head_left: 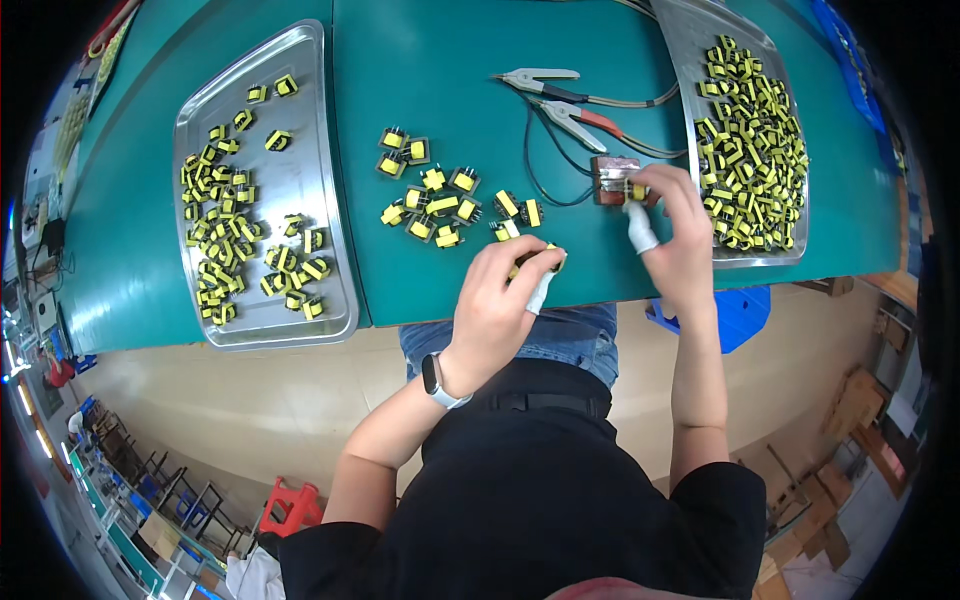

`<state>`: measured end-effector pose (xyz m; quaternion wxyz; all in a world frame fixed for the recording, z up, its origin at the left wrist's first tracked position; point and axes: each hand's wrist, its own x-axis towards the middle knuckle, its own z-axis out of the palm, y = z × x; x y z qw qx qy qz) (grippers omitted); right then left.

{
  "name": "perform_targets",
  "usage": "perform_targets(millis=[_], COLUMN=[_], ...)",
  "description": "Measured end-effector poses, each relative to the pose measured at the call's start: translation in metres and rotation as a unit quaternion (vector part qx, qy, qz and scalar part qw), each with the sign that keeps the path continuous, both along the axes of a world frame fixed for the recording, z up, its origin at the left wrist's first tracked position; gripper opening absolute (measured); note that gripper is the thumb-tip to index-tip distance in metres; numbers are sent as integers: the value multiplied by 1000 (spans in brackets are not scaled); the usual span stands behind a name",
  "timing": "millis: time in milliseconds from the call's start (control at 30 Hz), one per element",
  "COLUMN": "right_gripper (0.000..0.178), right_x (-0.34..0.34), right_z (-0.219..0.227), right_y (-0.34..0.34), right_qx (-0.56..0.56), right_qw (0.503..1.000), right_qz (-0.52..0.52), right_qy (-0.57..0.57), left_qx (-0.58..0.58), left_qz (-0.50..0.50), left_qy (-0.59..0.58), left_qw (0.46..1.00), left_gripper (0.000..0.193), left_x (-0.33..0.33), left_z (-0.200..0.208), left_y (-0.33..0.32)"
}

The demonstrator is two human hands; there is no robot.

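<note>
My right hand, with a white cover on its thumb, pinches a small yellow-and-black transformer at a reddish-brown test fixture with metal contacts. Whether its pins touch the contacts is hidden by my fingers. Close to the table's front edge, my left hand is closed on another such transformer, mostly covered by the fingers; its thumb also wears a white cover. Just beyond that hand lie loose transformers, and a larger loose group is spread farther left on the green table.
A metal tray on the left holds many transformers in scattered piles. On the right another metal tray is heaped with them. Two clip leads lie at the back, their cables running right. A blue plastic bin shows below the table edge.
</note>
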<state>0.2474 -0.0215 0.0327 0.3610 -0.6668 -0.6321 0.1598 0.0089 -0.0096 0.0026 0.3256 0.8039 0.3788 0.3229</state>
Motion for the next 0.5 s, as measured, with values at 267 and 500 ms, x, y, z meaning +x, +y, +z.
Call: perform_targets(millis=[267, 500], right_gripper=[40, 36], right_x=[13, 6], right_z=[3, 4], right_y=[5, 0], right_qx=[-30, -33], right_qw=[999, 998], right_qz=[-12, -20], right_qy=[-43, 58], left_qx=[24, 27], left_qz=[-40, -29], left_qy=[5, -20], left_qw=[999, 999], left_gripper=[44, 47], left_x=[22, 23], left_z=[8, 0], left_y=[3, 4])
